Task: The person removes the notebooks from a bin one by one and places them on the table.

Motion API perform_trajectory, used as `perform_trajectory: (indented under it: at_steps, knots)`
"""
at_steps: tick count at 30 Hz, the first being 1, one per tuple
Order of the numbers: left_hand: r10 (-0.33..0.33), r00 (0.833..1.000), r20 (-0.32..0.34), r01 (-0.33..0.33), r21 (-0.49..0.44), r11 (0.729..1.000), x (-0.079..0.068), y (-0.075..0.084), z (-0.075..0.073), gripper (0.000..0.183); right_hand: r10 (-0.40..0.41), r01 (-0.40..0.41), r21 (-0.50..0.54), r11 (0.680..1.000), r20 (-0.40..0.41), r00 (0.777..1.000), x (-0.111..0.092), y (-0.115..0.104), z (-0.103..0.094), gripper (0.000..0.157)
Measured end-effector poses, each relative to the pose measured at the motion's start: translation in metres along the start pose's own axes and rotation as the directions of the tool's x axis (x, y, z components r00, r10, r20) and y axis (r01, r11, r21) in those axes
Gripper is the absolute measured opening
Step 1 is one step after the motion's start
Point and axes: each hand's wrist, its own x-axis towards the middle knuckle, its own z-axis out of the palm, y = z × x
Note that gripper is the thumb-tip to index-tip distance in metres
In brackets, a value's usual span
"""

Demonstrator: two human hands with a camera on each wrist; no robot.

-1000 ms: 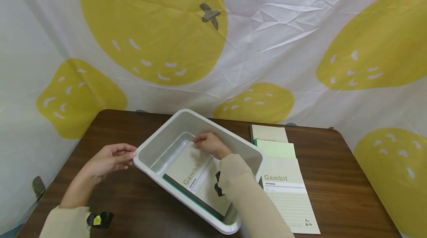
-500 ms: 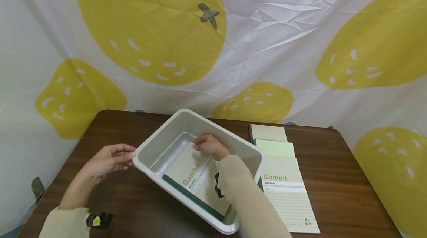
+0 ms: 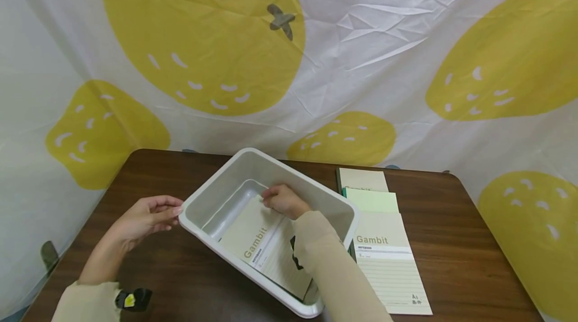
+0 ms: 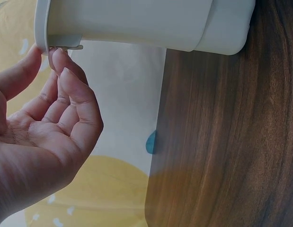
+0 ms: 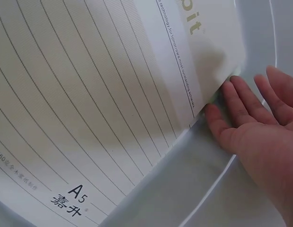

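Observation:
A light grey plastic basin [image 3: 271, 171] stands on the dark wooden table. My left hand [image 3: 142, 219] pinches the lip of its left corner between thumb and fingertips; the left wrist view shows the fingertips under the rim [image 4: 41, 23]. Inside the basin lies a cream Gambit notebook [image 3: 239, 226], marked A5 in the right wrist view. My right hand [image 3: 288, 200] reaches into the basin. Its extended fingers [image 5: 243, 101] touch the notebook's far edge [image 5: 200, 113]. The right sleeve hides part of the cover.
Right of the basin, several notebooks overlap: a lined Gambit one [image 3: 390, 267] in front, a pale green one [image 3: 372, 200] and another cream one [image 3: 365, 179] behind. A white curtain [image 3: 384, 26] with yellow fruit hangs behind the table [image 3: 456, 242].
The notebook in the basin has slid towards the near left wall, and its dark green spine has gone from sight behind the rim. My right hand has shifted slightly nearer; the left stays at the corner.

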Motion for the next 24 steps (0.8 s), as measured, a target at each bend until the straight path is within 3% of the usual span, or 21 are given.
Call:
perform_trajectory:
  at_steps: [3, 5, 7, 11, 14, 17, 18, 20, 24]
  knots:
    - [0.006, 1.000, 0.002, -0.006, -0.002, 1.000, 0.000, 0.000, 0.000, 0.039, 0.014, -0.015, 0.013, 1.000, 0.021, 1.000, 0.003, 0.004, 0.000, 0.027]
    - [0.008, 1.000, 0.005, -0.008, -0.008, 1.000, 0.000, 0.000, -0.001, 0.038, -0.017, 0.014, 0.051, 0.999, 0.051, 0.999, 0.016, 0.020, 0.001, 0.025]
    - [0.009, 1.000, 0.010, -0.008, -0.013, 1.000, 0.000, 0.000, -0.001, 0.038, -0.027, 0.023, 0.061, 0.998, 0.065, 0.997, 0.018, 0.023, 0.001, 0.027]
    - [0.004, 1.000, 0.011, -0.004, -0.015, 1.000, 0.000, 0.000, -0.001, 0.037, -0.016, 0.013, 0.034, 0.999, 0.083, 0.996, 0.007, 0.013, -0.001, 0.034]
    - [0.009, 1.000, 0.012, -0.009, -0.014, 1.000, 0.000, 0.000, -0.001, 0.039, -0.051, 0.046, 0.044, 0.998, 0.116, 0.992, 0.026, 0.035, 0.000, 0.035]
    - [0.013, 1.000, 0.014, -0.013, -0.010, 1.000, 0.000, 0.000, 0.000, 0.040, -0.074, 0.074, 0.006, 0.997, 0.095, 0.993, 0.043, 0.055, 0.005, 0.036]
    - [0.012, 1.000, 0.011, -0.012, -0.007, 1.000, 0.000, 0.000, 0.000, 0.040, -0.097, 0.094, 0.032, 0.995, 0.089, 0.991, 0.056, 0.068, 0.007, 0.035]
    - [0.011, 1.000, 0.008, -0.011, -0.001, 1.000, 0.000, 0.000, -0.001, 0.040, -0.134, 0.130, 0.075, 0.989, 0.057, 0.989, 0.063, 0.074, 0.008, 0.037]
    - [0.013, 1.000, 0.016, -0.012, -0.012, 1.000, 0.001, 0.000, -0.001, 0.039, -0.138, 0.136, 0.159, 0.978, 0.004, 0.990, 0.055, 0.057, 0.005, 0.034]
